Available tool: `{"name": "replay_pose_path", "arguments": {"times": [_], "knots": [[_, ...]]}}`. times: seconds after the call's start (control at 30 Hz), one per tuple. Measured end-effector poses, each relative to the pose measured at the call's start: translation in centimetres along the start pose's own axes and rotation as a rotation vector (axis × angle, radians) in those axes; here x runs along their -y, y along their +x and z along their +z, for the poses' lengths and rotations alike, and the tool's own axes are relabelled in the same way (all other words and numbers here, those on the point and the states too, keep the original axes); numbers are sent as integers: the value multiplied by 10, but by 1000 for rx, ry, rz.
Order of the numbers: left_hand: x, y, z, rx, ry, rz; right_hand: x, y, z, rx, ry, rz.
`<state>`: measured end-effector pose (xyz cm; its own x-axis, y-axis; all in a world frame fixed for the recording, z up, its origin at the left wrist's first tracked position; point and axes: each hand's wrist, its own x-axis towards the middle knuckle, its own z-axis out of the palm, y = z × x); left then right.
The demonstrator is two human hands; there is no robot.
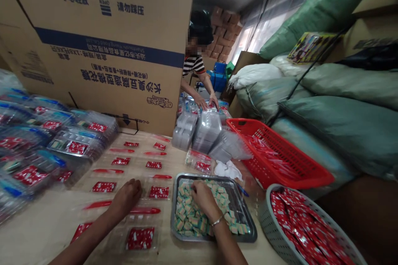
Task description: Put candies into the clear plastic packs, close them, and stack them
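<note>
The left hand [126, 198] lies knuckles up on a row of clear plastic trays [137, 215] spread over the desk [46, 223]. Its fingers are bent downward, and I cannot tell whether they pinch anything. Each tray around it carries a red packet [140, 238] and a red stick [143, 210]. Just beside it, the right hand [203, 198] reaches into a metal tray [248, 232], fingertips curled down among small green and cream wrapped candies [186, 217]. Whether it holds one is hidden. To the right of this hand stands a grey basket [268, 215] of red packets, and beyond it a red basket [280, 153]. Ahead of both hands are stacks of empty clear trays [207, 130] and a large cardboard box [108, 49]. Left of the left hand, filled packs [77, 145] are piled. Well beyond, another person [194, 64] works at the far end.
</note>
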<state>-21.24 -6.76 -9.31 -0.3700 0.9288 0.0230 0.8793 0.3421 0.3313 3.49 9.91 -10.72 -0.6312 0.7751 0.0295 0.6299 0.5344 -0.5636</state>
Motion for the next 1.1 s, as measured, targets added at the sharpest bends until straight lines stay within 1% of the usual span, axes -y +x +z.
{"name": "replay_pose_path", "arguments": {"times": [0.07, 0.1, 0.17, 0.23, 0.3, 0.37, 0.4, 0.47, 0.5, 0.6, 0.67, 0.73, 0.8, 0.87, 0.9, 0.93, 1.0, 1.1], "knots": [[-7, -1, -3, -71, 9, 14, 0, 0, 0, 15, -45, 2], [-14, 0, -5, -103, 12, 35, 0, -1, 0, 25, -60, -2], [-38, 6, -4, -109, 23, 118, 1, -1, -1, 43, -80, -17], [-70, 17, 3, -23, 34, 244, 3, -1, -3, 51, -95, -33], [-102, 31, 15, 72, 39, 341, 6, -1, -6, 50, -107, -48], [-124, 43, 29, 110, 19, 349, 7, -3, -8, 43, -122, -62], [-130, 48, 35, 112, 2, 337, 6, -5, -8, 26, -116, -74], [-134, 52, 42, 101, -48, 316, 4, -10, -8, -34, -43, -88], [-133, 53, 44, 98, -83, 312, 2, -13, -8, -74, 33, -83], [-126, 49, 45, 97, -227, 286, 0, -23, -3, -189, 392, -20], [-124, 45, 46, 98, -342, 239, 4, -29, 1, -203, 683, 43], [-125, 41, 48, 100, -446, 187, 11, -35, 7, -175, 939, 125], [-127, 35, 51, 111, -688, 95, 19, -39, 13, -163, 1095, 215], [-130, 28, 51, 126, -1045, -26, 26, -42, 17, -214, 1151, 264], [-131, 25, 50, 133, -1210, -85, 28, -43, 19, -246, 1148, 267], [-132, 22, 48, 140, -1330, -133, 30, -44, 19, -279, 1126, 254], [-133, 16, 42, 151, -1421, -196, 32, -47, 17, -338, 1018, 191], [-136, 12, 33, 167, -1437, -258, 34, -53, 9, -380, 734, 22]]}}
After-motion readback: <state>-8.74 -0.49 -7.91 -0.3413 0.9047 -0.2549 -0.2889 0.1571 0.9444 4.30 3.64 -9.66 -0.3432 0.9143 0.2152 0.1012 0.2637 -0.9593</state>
